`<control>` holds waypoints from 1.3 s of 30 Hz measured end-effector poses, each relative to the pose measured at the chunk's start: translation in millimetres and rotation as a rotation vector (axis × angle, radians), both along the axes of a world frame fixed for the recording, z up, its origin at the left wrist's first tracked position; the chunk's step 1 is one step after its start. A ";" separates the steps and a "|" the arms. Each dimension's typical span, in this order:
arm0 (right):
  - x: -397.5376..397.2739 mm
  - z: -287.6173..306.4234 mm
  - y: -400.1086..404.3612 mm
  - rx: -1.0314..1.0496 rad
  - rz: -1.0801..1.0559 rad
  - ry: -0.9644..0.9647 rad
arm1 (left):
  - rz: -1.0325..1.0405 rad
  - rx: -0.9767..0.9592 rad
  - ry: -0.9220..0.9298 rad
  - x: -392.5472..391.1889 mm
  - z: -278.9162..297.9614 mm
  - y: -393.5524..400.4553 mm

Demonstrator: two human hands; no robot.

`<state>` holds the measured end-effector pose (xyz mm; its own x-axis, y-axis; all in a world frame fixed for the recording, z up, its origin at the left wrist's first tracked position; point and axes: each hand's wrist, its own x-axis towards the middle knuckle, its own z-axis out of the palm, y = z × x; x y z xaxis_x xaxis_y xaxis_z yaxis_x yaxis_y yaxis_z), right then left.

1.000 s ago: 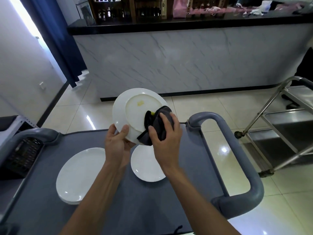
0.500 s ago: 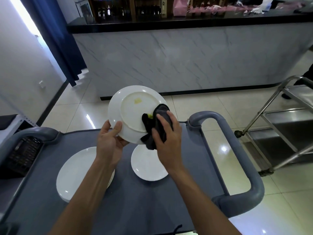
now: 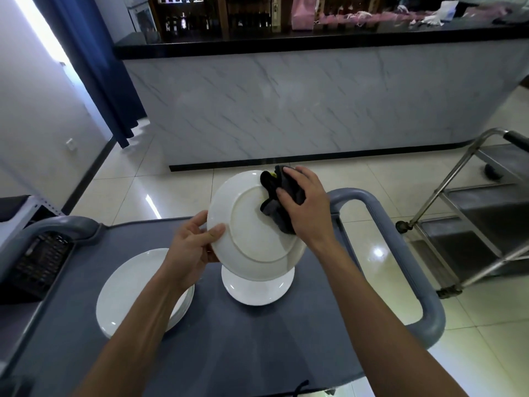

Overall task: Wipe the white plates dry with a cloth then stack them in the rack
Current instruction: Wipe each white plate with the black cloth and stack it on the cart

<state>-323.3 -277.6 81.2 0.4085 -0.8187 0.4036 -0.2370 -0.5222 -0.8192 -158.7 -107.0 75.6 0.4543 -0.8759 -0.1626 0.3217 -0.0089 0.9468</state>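
Note:
My left hand (image 3: 192,247) grips the left rim of a white plate (image 3: 249,239), thumb on its face, and holds it tilted above the grey cart top (image 3: 234,333). My right hand (image 3: 306,207) presses a dark cloth (image 3: 276,196) against the plate's upper right part, fingers curled over the cloth. Under the held plate lies a small white plate (image 3: 257,290). A larger stack of white plates (image 3: 134,290) sits at the left on the cart, partly hidden by my left forearm.
The cart has grey handles at the right (image 3: 400,253) and the left (image 3: 45,227). A steel trolley (image 3: 472,224) stands on the tiled floor to the right. A marble-fronted counter (image 3: 315,104) runs across the back. A dark box (image 3: 34,262) sits at the left.
The plate has been turned and lowered to the right, and its yellowish mark no longer shows. My right hand slid the cloth up to the plate's upper right edge.

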 end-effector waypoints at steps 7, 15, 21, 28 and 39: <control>14.1 12.3 8.9 -0.170 0.140 0.118 | -0.062 0.029 -0.067 -0.6 0.4 0.9; 26.7 5.3 28.7 -0.299 0.275 0.145 | -0.079 0.036 -0.104 -9.4 -9.9 2.5; 10.0 -7.2 10.0 -0.101 0.071 0.091 | -0.016 0.046 -0.087 -8.2 -17.9 9.9; -19.3 -21.2 1.7 -0.036 -0.006 0.082 | 0.014 0.043 -0.171 -8.9 -20.3 7.2; -49.3 -39.6 8.8 -0.081 -0.079 0.108 | 0.123 0.063 -0.625 -13.4 -37.0 -6.8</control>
